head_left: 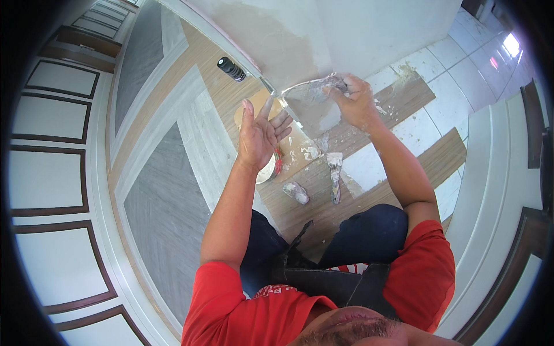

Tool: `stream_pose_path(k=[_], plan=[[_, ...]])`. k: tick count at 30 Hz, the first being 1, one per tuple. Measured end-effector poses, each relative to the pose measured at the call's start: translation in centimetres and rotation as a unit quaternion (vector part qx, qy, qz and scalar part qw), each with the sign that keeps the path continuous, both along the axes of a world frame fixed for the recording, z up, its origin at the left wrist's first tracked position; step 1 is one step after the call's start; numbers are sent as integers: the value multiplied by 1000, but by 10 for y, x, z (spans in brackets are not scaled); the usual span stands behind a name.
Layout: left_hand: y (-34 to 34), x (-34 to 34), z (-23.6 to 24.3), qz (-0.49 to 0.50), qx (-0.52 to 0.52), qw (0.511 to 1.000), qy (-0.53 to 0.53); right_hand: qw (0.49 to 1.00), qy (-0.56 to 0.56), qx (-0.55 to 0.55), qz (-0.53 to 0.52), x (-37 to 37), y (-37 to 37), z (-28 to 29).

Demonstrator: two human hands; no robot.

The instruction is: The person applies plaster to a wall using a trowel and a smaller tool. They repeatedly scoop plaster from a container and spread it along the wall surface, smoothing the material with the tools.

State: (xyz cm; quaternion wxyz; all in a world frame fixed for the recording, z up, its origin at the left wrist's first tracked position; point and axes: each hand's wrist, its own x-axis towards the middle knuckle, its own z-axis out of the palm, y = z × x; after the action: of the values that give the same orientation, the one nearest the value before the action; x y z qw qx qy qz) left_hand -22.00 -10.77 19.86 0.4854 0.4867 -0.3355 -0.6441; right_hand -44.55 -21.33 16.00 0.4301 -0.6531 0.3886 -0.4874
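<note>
Knees bent below, right hand (355, 101) grips a trowel (311, 92); left hand (261, 134) open, empty.

White tiled floor (456, 75) with wood-look planks (404, 98), patched plaster wall (346, 29), panelled grey-and-wood door (161, 173), bright daylight glare top right.

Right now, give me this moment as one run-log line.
right hand: presses wide putty blade on wall patch | left hand: open, empty | floor: putty knife, putty tub
</note>
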Motion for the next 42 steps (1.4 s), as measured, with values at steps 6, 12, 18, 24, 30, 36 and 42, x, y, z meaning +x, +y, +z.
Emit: stream_pose_path(k=[6,12,18,24,30,36,42], plan=[[2,8,-3,4,1,1000,1,997,-11,-19,-73,-34,-5,39],[-2,8,-7,-5,3,1000,24,953,108,-284,-9,-39,10,25],[-1,7,-6,-16,-8,1000,17,895,220,-387,30,-31,10,27],[-1,8,-8,-10,-5,1000,22,895,185,-404,26,-20,7,39],[-1,6,-8,-4,0,1000,7,890,156,-428,7,-12,7,52],[-1,6,-7,-12,-15,1000,13,883,166,-438,-2,-10,5,58],[-1,6,-8,2,4,1000,20,893,147,-425,-7,-9,3,66]])
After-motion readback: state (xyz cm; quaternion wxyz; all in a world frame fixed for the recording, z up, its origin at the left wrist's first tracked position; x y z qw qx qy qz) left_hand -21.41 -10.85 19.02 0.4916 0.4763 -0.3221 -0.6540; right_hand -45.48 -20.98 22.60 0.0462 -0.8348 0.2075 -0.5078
